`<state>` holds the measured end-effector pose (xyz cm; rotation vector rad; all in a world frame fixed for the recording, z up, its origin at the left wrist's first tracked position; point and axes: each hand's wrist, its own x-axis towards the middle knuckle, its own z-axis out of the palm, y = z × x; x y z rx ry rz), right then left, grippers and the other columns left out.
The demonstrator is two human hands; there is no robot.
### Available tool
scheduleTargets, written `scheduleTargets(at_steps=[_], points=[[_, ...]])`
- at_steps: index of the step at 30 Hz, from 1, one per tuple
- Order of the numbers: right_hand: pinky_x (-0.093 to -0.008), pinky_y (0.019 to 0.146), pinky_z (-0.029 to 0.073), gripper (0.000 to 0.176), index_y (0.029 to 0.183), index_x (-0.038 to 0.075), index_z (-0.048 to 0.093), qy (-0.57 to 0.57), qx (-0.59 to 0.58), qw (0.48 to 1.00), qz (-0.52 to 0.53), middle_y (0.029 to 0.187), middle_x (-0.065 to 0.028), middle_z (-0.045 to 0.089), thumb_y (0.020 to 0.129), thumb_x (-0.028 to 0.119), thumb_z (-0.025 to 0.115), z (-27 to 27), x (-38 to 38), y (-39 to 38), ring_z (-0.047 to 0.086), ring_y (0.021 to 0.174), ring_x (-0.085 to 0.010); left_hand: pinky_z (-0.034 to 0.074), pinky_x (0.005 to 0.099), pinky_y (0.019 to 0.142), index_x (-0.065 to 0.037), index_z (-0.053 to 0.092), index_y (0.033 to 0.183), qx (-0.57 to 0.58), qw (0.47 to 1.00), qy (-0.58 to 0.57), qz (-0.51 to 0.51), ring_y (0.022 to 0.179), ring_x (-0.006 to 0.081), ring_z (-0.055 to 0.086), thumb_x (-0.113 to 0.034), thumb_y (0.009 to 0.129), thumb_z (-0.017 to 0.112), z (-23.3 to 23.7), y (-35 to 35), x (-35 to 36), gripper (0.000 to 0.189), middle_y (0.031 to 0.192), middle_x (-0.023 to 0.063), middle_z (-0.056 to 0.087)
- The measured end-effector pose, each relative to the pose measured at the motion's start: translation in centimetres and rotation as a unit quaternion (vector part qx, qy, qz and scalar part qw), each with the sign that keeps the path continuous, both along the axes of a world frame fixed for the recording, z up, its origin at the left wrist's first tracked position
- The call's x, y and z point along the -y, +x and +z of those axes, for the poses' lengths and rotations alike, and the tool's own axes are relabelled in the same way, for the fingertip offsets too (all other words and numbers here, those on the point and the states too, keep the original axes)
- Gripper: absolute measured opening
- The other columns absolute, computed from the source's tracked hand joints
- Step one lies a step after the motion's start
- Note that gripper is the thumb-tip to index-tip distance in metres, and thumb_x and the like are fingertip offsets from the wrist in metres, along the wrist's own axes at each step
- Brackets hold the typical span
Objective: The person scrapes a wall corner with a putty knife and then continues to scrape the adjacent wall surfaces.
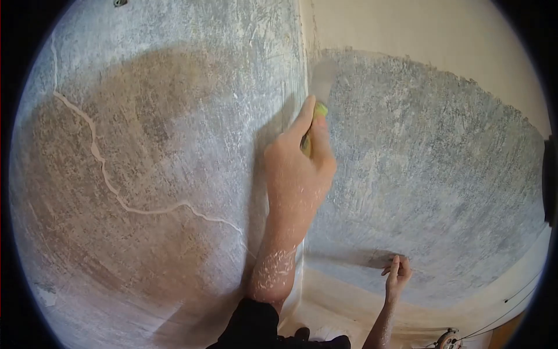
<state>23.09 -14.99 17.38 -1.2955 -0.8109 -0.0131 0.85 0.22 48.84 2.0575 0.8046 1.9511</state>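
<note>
My left hand (299,168) is closed round the yellow-green handle (321,109) of what looks like a scraper. Its pale, blurred blade (323,78) lies against the right wall, just beside the corner. White flakes cover my left wrist and forearm. Lower down on the right, my right hand (398,276) is by the right wall, fingers loosely bent and apart, with nothing visible in them. The right wall (407,145) has a grey, patchy surface below a jagged edge of cream coating (401,26).
The left wall (174,145) is mottled grey and brown, with a long pale crack line (99,154). A vertical corner (303,52) joins the walls. At the bottom right are a round metal object (449,339) and thin cables. A dark object (549,180) stands at the right edge.
</note>
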Motion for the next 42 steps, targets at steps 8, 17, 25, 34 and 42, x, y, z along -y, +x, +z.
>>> scheduleTargets(at_steps=[8,17,25,34,42], points=[[-0.0214,0.037,0.036,0.032,0.081,0.0,0.058,0.031,0.013,0.998,-0.059,0.056,-0.0038,0.057,0.103,0.022,0.05,-0.5,-1.2,-0.4,0.049,0.041,-0.0069,0.056,0.0348,0.082,0.008,0.061,0.124,0.038,0.999,-0.002,-0.014,0.096,0.0308,0.071,-0.015,0.097,0.054,1.0,0.2,-0.4,0.036,0.1,0.027,0.069],[-0.0231,0.037,0.039,0.036,0.075,-0.001,0.057,0.035,0.034,0.996,-0.08,0.052,-0.0037,0.055,0.102,0.022,0.051,-0.2,-1.6,-0.4,0.053,0.041,-0.0086,0.056,0.0375,0.081,0.006,0.063,0.122,0.029,0.999,0.029,-0.003,0.095,0.0325,0.071,-0.015,0.096,0.055,-2.4,0.9,-0.7,0.034,0.101,0.0261,0.07],[-0.0235,0.038,0.039,0.035,0.075,-0.001,0.058,0.036,0.007,0.996,-0.081,0.054,-0.0036,0.055,0.101,0.021,0.052,-0.6,-1.3,-0.7,0.052,0.041,-0.0086,0.056,0.0367,0.071,0.001,0.065,0.122,0.005,0.998,0.011,0.06,0.082,0.0319,0.072,-0.016,0.095,0.056,0.7,0.7,-0.5,0.033,0.09,0.0246,0.071],[-0.0225,0.037,0.037,0.035,0.078,-0.001,0.057,0.035,0.027,0.995,-0.085,0.049,-0.0043,0.055,0.103,0.023,0.049,-1.0,-1.8,-0.8,0.049,0.038,-0.0079,0.047,0.0274,0.047,-0.002,0.064,0.125,-0.037,0.999,-0.014,0.028,0.052,0.0133,0.064,-0.017,0.096,0.057,0.6,1.2,1.5,0.034,0.063,0.0142,0.067],[-0.0226,0.037,0.037,0.036,0.076,-0.001,0.056,0.024,0.01,0.995,-0.096,0.05,-0.0043,0.054,0.103,0.023,0.049,-1.0,-1.8,-0.8,0.049,0.038,-0.0079,0.041,0.0307,0.041,-0.002,0.065,0.124,-0.036,0.999,0.04,0.002,0.044,0.016,0.059,-0.014,0.095,0.058,0.1,2.5,1.9,0.032,0.053,0.0118,0.058]])
